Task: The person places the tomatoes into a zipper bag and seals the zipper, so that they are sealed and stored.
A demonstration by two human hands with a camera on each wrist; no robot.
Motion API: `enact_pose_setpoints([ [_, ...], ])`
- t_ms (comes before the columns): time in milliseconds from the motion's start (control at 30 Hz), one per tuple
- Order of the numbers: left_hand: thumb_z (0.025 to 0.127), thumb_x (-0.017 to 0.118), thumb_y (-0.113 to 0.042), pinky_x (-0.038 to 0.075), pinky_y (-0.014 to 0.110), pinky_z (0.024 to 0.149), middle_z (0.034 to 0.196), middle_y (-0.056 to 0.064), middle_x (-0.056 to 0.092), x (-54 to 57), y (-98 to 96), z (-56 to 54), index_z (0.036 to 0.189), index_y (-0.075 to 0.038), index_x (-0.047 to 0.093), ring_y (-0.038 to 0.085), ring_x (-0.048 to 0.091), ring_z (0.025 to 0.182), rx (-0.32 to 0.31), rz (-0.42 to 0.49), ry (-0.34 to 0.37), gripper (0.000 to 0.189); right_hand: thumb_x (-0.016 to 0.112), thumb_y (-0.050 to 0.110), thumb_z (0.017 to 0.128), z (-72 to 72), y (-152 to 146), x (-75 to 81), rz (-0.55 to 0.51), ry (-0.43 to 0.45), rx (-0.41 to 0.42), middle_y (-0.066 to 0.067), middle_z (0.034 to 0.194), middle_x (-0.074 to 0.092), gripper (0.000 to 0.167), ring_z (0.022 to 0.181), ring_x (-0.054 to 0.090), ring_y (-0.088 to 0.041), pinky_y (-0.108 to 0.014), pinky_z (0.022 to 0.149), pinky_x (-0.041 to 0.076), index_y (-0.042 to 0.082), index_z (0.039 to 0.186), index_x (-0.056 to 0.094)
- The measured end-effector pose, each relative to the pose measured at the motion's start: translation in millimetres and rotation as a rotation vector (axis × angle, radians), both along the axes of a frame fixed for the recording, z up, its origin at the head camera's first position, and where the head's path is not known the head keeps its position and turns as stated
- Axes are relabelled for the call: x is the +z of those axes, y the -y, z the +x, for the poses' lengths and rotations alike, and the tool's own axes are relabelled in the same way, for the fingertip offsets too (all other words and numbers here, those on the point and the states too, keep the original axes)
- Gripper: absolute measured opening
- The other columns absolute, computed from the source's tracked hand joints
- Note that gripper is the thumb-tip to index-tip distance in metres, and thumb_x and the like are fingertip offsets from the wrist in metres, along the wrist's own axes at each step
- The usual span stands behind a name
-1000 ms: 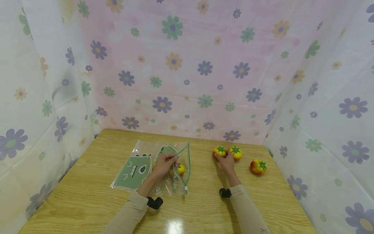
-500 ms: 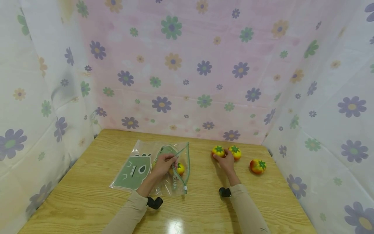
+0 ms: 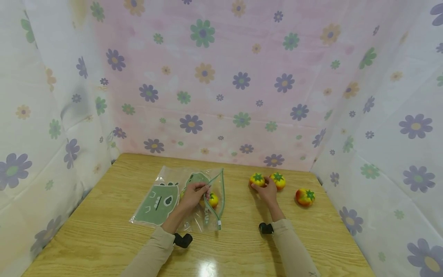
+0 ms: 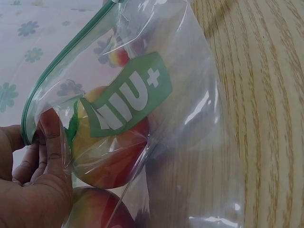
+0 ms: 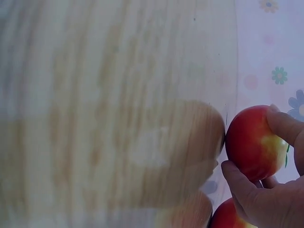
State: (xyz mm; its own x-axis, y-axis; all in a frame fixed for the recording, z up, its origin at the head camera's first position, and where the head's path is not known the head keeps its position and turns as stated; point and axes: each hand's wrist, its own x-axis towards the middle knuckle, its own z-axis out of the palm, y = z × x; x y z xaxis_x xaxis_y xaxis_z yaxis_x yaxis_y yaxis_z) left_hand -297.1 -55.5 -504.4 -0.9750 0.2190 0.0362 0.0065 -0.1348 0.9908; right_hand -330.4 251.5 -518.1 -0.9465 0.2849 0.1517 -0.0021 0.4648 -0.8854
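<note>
My left hand (image 3: 193,196) pinches the green zip edge of a clear zip bag (image 3: 152,207) with green cartoon prints. Its mouth gapes toward the right. Red-and-yellow tomatoes show through the plastic, one tomato (image 4: 111,161) near my left fingers in the left wrist view. Over on the right, my right hand (image 3: 269,193) holds another tomato (image 3: 257,180) between thumb and fingers; in the right wrist view this tomato (image 5: 254,142) is at the table surface. A second tomato (image 3: 278,181) sits just beside that hand, and a third tomato (image 3: 305,197) lies farther right.
The wooden table (image 3: 238,246) reaches back to a flowered cloth (image 3: 221,115), which also hangs at both sides. A white slider (image 3: 219,223) is at the near end of the bag's zip. Black wrist devices (image 3: 182,240) are worn on both wrists.
The tomato in my right hand has shifted slightly left, away from the one beside it. My left hand and the bag keep nearly the same place.
</note>
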Motion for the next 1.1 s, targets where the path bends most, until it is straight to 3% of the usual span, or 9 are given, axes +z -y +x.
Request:
enact_pose_setpoints([
  [533, 0.105, 0.051, -0.001, 0.058, 0.023, 0.064, 0.079, 0.005, 0.064, -0.7, -0.4, 0.8, 0.111, 0.019, 0.061, 0.012, 0.062, 0.066, -0.007, 0.021, -0.029, 0.023, 0.082, 0.011, 0.087, 7.5, 6, 2.9, -0.049, -0.028, 0.028, -0.029, 0.138, 0.051, 0.066, 0.122, 0.053, -0.043, -0.052, 0.105, 0.048, -0.009, 0.14, 0.049],
  [767, 0.106, 0.051, -0.002, 0.058, 0.023, 0.066, 0.08, 0.005, 0.064, -0.4, 0.6, 0.7, 0.115, 0.018, 0.061, 0.012, 0.062, 0.068, -0.011, 0.015, -0.009, 0.024, 0.085, 0.013, 0.084, 13.8, 9, 6.7, -0.051, -0.067, 0.062, -0.028, 0.134, 0.056, 0.066, 0.117, 0.058, -0.041, -0.05, 0.101, 0.052, -0.008, 0.137, 0.054],
  [1100, 0.105, 0.051, -0.002, 0.058, 0.022, 0.066, 0.08, 0.004, 0.065, -1.3, 0.0, -0.4, 0.115, 0.021, 0.06, 0.011, 0.062, 0.068, -0.008, 0.013, -0.018, 0.027, 0.087, 0.02, 0.082, 23.5, 15, 11.2, -0.089, -0.021, 0.072, -0.027, 0.134, 0.057, 0.072, 0.118, 0.06, -0.042, -0.046, 0.097, 0.056, -0.006, 0.14, 0.053],
])
